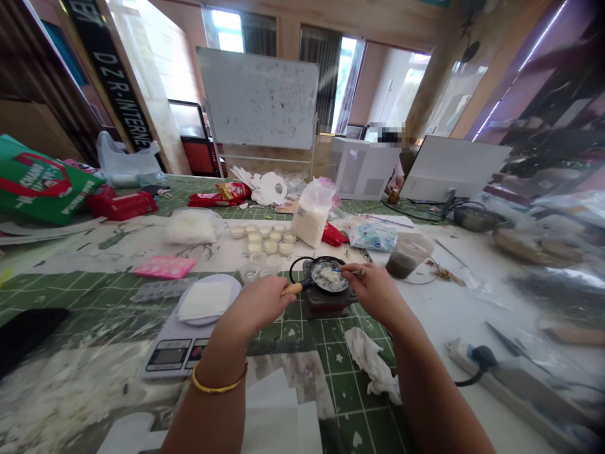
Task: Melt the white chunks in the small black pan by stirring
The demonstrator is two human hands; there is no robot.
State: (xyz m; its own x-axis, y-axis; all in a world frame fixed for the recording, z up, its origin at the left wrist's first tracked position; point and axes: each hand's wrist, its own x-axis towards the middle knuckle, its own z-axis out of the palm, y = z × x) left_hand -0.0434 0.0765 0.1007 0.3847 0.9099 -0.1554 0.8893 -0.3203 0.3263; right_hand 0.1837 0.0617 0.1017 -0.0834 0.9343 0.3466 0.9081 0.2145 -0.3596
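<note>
Left hand (269,301) clamped on frying pan's (329,275) wooden handle (292,289) | right hand (371,289) pinching thin stirrer (341,270) in pan's white contents (326,273)

So the small round black pan (329,275) looks like dark metal, with a smooth pale wooden handle (293,289). The white kitchen scale (177,343) seems to be matt plastic, stacked with thin white paper squares (205,300). That pink rectangular mold (165,267) is kinda glossy, the clear bag of white flakes (313,213) is shiny plastic, and the crumpled white tissue (371,362) looks soft and rough.
</note>
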